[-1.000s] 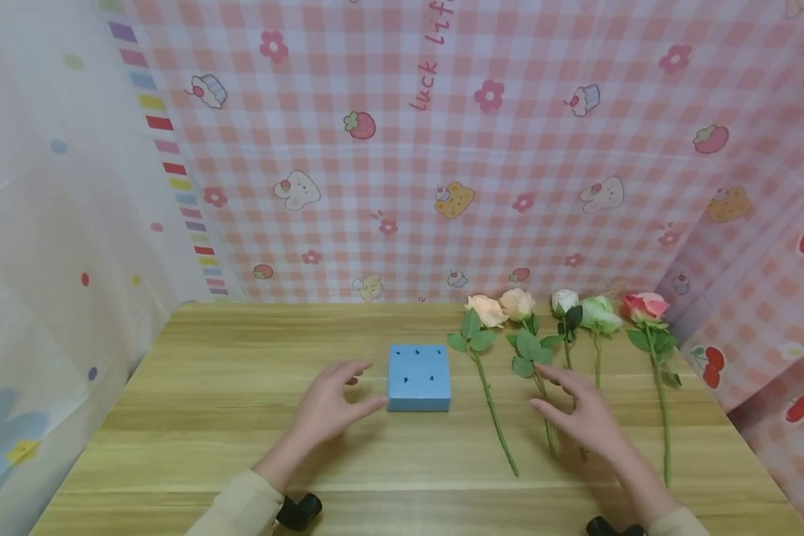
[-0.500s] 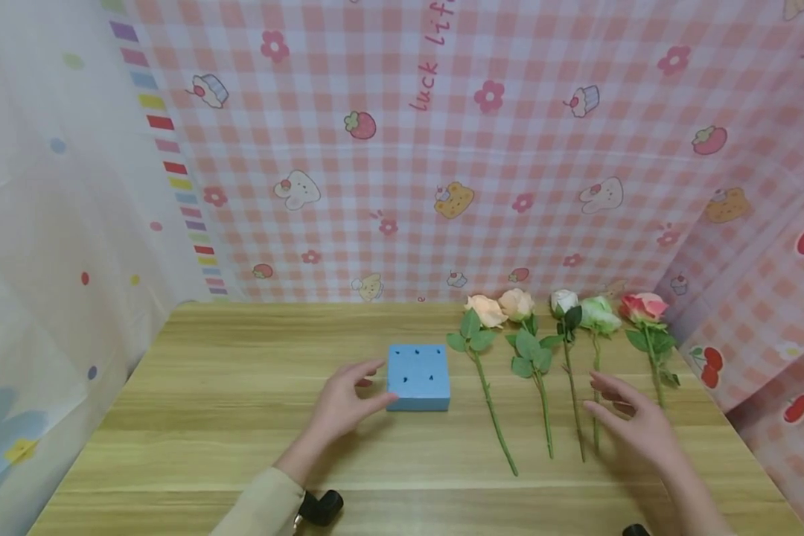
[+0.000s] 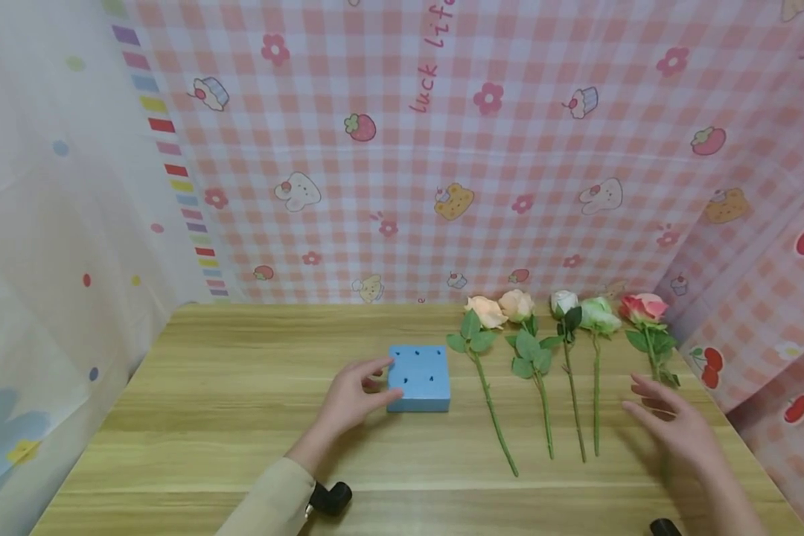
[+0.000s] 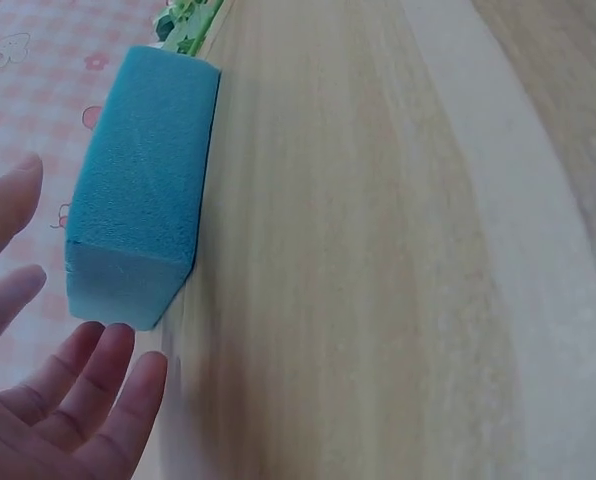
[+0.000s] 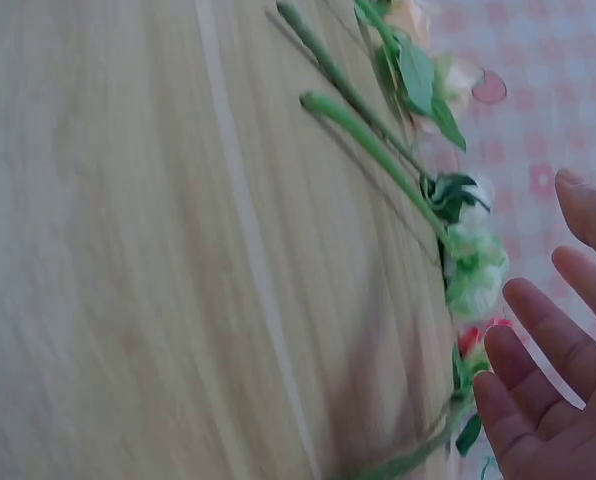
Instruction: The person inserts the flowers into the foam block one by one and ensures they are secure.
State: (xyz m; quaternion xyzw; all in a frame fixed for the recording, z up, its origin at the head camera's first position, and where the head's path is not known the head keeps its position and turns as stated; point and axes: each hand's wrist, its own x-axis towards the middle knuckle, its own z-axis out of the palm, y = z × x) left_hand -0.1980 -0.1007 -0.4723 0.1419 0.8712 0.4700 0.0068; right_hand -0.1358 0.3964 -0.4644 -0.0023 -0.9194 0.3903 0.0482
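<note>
My left hand [image 3: 355,394] is at the left side of a blue foam block [image 3: 418,380] with several small holes in its top. Thumb and fingers are spread; in the left wrist view the fingertips [image 4: 118,340] come close to the block's end, and whether they touch it I cannot tell. Over at the right, my right hand [image 3: 683,428] hovers with relaxed, parted fingers and nothing in them. It hides the lower stem of a pink-red rose [image 3: 645,306]. The right wrist view has that hand beside a green-white rose [image 5: 475,270], apart from it.
Left of the pink-red rose lie the green-white rose, a white rose [image 3: 564,301] and two peach roses [image 3: 485,311], stems toward me. The wooden table [image 3: 241,357] ends at a pink checked cloth [image 3: 388,164] behind.
My right hand has moved right, from above the second peach rose's stem to the pink-red rose's stem. My left hand has moved slightly right, closer to the foam block.
</note>
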